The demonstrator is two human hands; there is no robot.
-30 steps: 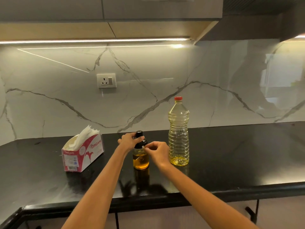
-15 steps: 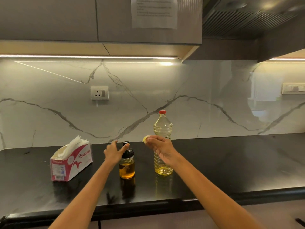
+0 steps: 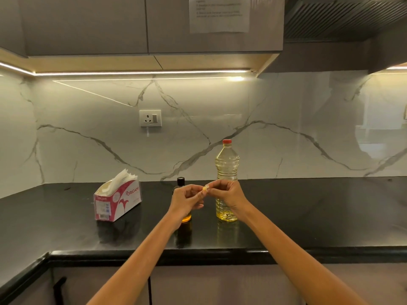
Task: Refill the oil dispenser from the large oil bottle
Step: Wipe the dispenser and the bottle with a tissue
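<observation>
The small oil dispenser [image 3: 181, 182], black-topped with amber oil at its base, stands on the black counter [image 3: 308, 216], mostly hidden behind my left hand [image 3: 186, 200]. To its right stands the large clear oil bottle [image 3: 226, 164] with a red cap, oil low in it. My right hand [image 3: 226, 193] is raised in front of that bottle and pinches a small pale yellowish piece [image 3: 205, 188]. My left hand's fingertips meet the same piece, fingers curled toward it. Neither hand touches the bottle or the dispenser.
A pink and white tissue box [image 3: 117, 200] lies on the counter at the left. A wall socket [image 3: 150, 118] sits on the marble backsplash. Wall cabinets hang overhead. The counter's front edge runs just below my forearms.
My left hand left the dispenser's top and rose to meet my right hand, which lifted the small pale piece away from the dispenser. The camera view tilted upward.
</observation>
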